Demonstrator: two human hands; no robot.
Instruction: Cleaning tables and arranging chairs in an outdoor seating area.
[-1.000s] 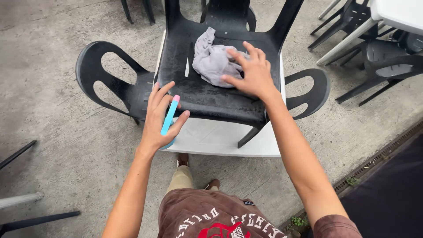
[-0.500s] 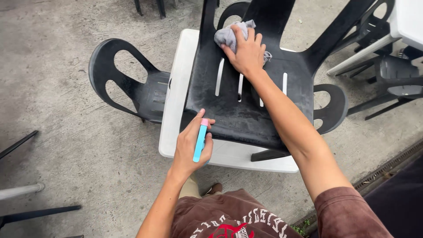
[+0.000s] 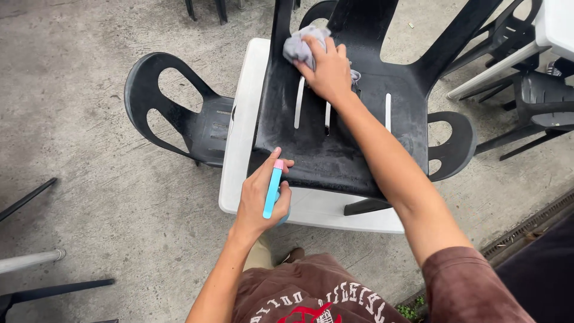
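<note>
Head view shows the right hand [image 3: 327, 70] pressing a grey cloth [image 3: 301, 48] with closed fingers on the black chair [image 3: 335, 137] at 12 o'clock, while the left hand [image 3: 261, 197] grips a blue spray bottle [image 3: 272, 190] at 6 o'clock; wiping seems unfinished, dust remains.

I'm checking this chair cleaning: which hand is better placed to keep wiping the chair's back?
Right. The right hand already presses the grey cloth on the black chair, while the left hand holds a blue spray bottle.
</note>
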